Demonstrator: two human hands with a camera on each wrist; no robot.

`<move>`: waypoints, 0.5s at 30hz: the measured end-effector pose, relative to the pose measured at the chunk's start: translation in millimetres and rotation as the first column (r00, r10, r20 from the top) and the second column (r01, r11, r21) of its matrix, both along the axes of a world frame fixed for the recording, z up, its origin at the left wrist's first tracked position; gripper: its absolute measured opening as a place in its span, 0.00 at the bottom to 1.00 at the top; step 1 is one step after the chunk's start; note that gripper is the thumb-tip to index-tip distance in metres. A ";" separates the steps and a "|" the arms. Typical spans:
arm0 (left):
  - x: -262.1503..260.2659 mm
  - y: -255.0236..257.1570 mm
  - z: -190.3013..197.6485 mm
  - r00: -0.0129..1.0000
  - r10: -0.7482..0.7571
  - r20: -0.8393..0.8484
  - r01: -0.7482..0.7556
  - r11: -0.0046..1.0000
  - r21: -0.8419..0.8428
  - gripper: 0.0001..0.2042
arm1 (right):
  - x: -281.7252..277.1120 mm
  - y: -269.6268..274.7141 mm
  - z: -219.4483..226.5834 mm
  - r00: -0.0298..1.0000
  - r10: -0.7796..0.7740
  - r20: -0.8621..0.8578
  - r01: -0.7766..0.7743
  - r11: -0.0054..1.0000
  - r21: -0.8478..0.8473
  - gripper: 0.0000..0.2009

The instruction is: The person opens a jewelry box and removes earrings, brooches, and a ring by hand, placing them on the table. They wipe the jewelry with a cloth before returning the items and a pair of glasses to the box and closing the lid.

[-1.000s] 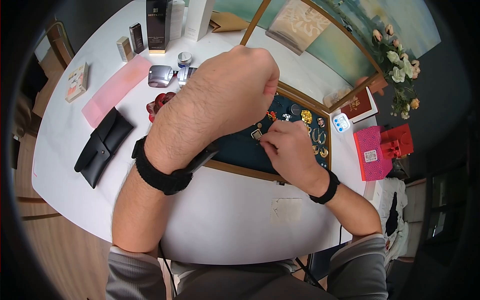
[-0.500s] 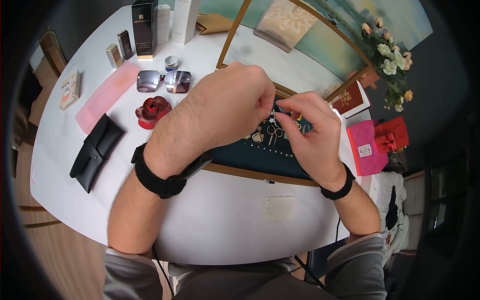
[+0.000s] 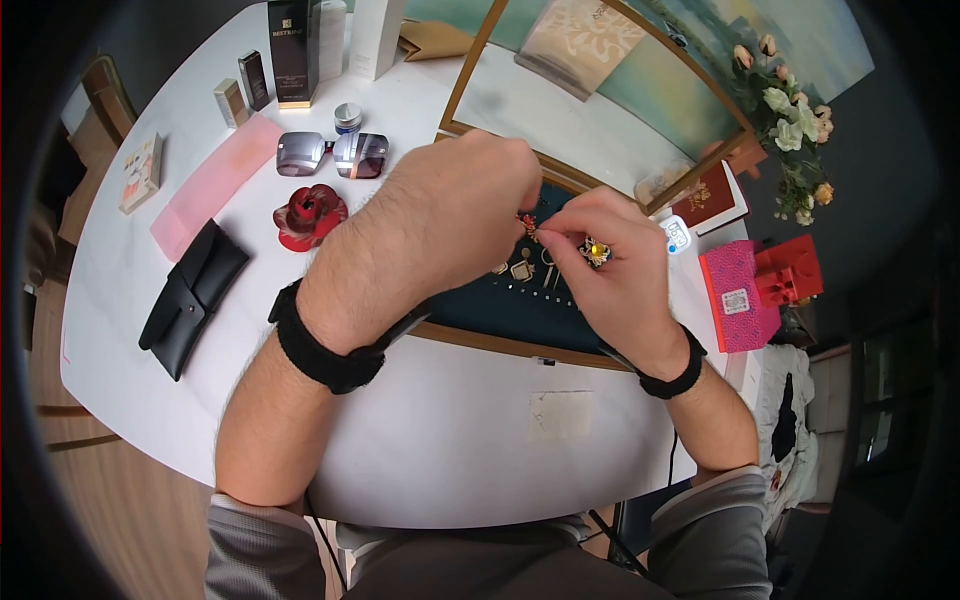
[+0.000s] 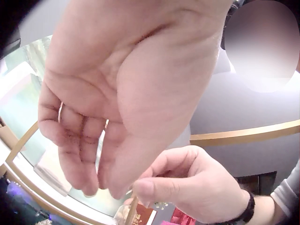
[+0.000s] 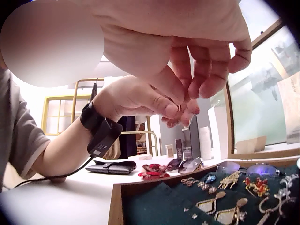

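In the head view my left hand (image 3: pixel 440 205) and right hand (image 3: pixel 622 285) meet above a wooden jewelry case (image 3: pixel 490 345) with a dark lining. Thumb and fingertips of the left hand pinch a tiny metallic piece (image 5: pixel 179 107), best seen in the right wrist view; its kind I cannot tell. The right thumb and forefinger close at the same spot, against the left fingertips. Beneath lie drop earrings (image 5: pixel 225 214), a red-and-gold brooch (image 5: pixel 257 187) and small studs. In the head view the back of the left hand hides its fingertips.
The case's glass lid (image 3: pixel 600 110) stands raised behind the hands. Left of the case are a red flower (image 3: pixel 310 217), sunglasses (image 3: pixel 335 155), a black pouch (image 3: pixel 195 298) and several cosmetic boxes. A pink box (image 3: pixel 737 300) and a white timer (image 3: pixel 676 236) sit right.
My right hand has risen from an earring in the case to meet the left fingertips. The left hand has come slightly lower and left. Its thumb and forefinger gap has since narrowed on the right hand.
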State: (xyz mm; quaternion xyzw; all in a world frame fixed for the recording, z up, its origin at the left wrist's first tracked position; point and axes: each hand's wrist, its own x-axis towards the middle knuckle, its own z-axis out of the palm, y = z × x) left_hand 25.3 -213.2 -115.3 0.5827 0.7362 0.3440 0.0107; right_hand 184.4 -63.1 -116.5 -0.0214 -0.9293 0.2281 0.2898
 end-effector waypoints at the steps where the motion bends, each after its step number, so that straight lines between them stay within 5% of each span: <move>1: -2.6 0.0 -1.8 1.000 0.001 0.001 -0.001 1.000 -0.002 0.06 | -1.6 -0.6 -6.6 0.999 0.008 0.043 -0.009 1.000 0.006 0.04; 3: -7.6 1.1 -4.1 0.987 0.155 0.031 -0.155 0.988 0.006 0.08 | -4.4 -2.5 -20.9 0.996 0.017 0.086 -0.018 1.000 0.012 0.04; 6: -9.9 -1.7 2.0 0.983 0.180 0.042 -0.178 0.983 -0.049 0.09 | -3.6 -10.2 -39.7 0.952 0.026 0.304 -0.083 0.981 0.177 0.01; 15: -4.1 0.0 2.3 0.986 0.163 0.029 -0.161 0.984 -0.072 0.11 | -10.2 -14.0 -54.2 0.944 0.003 0.330 -0.091 0.964 0.251 0.02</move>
